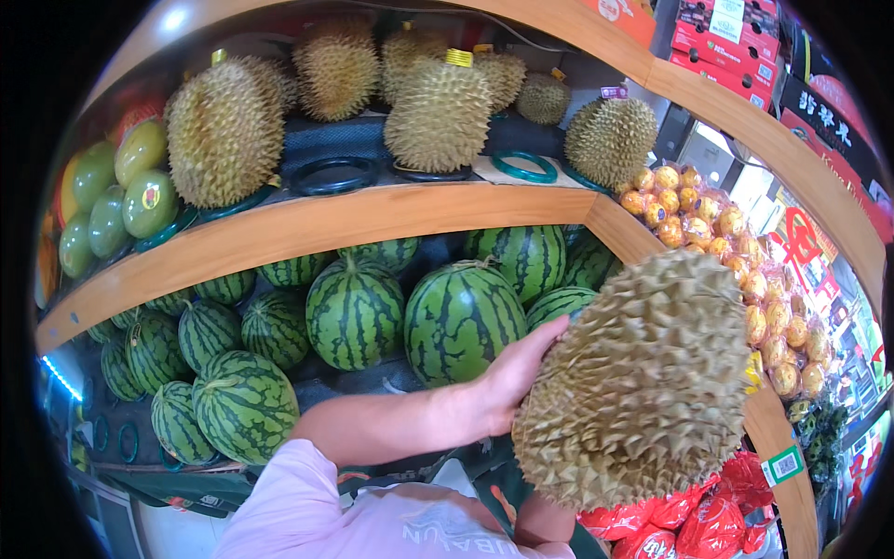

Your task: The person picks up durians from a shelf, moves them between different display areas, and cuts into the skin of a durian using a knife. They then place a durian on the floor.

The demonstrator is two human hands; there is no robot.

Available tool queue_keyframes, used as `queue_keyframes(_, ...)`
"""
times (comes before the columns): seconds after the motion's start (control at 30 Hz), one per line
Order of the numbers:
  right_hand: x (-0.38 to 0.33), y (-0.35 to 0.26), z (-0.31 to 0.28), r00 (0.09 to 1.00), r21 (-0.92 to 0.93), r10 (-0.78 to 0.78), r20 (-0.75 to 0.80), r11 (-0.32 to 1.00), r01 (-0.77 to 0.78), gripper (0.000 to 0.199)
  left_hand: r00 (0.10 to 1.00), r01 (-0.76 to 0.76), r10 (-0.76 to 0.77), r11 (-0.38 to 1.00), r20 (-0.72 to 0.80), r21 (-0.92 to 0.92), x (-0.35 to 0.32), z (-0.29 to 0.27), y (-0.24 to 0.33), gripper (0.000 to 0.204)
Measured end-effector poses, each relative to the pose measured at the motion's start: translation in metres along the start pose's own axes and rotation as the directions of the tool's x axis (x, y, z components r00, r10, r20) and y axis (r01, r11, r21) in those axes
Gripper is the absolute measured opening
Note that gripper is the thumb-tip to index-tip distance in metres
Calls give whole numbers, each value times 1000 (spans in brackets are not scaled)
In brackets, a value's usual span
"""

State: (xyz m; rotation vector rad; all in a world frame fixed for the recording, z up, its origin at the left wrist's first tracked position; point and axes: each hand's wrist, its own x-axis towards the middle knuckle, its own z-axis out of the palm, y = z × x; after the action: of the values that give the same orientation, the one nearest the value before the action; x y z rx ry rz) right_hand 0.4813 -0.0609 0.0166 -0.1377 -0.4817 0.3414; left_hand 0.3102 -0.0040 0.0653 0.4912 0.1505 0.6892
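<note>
Spiky tan-green husk fills the near right of the view: a large durian [643,382] held up in front of the shelves. The left hand [521,373] lies flat against its left flank, fingers stretched open along the thorny skin and pressing on it rather than wrapped around it. The right hand [545,522] comes up under the fruit from below; only a forearm and wrist show, so I cannot tell how its fingers are set. A pink sleeve [298,508] covers the left upper arm at the near edge.

Just behind the left hand, on the lower shelf, sit striped green watermelons [461,321], spreading away to the left. A curved wooden shelf edge [372,224] runs above them, and on the far upper shelf stand more durians [438,116], some on dark rings. Far left are smooth green-yellow fruits [140,186]. To the right, netted bags of small orange fruits [708,224] run along the shelf, with red bags [708,522] low at the near right.
</note>
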Motion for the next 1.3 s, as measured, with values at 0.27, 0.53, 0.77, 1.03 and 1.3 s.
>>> queue_keyframes(0.27, 41, 41, 21, 997, 212, -79, 18, 975, 73, 72, 801, -362, 498, -38, 332, 931, 84, 4, 81, 50)
queue_keyframes(0.53, 66, 77, 53, 970, 405, -214, 117, 902, 150, 72, 669, 254, 329, -944, 666, 212, 165, -67, 233, 30)
queue_keyframes(0.77, 102, 141, 102, 848, 58, -405, -342, 892, 449, 74, 790, 269, 459, -855, 406, 444, 198, -64, 263, 28)
queue_keyframes(1.03, 134, 233, 116, 962, 228, -258, -94, 935, 273, 89, 346, -286, 659, -604, 668, 744, 160, 20, 217, 31)
queue_keyframes(1.3, 151, 309, 160, 884, 191, -435, 170, 895, 404, 115, 203, -654, 871, -220, 447, 724, 188, 77, 219, 46)
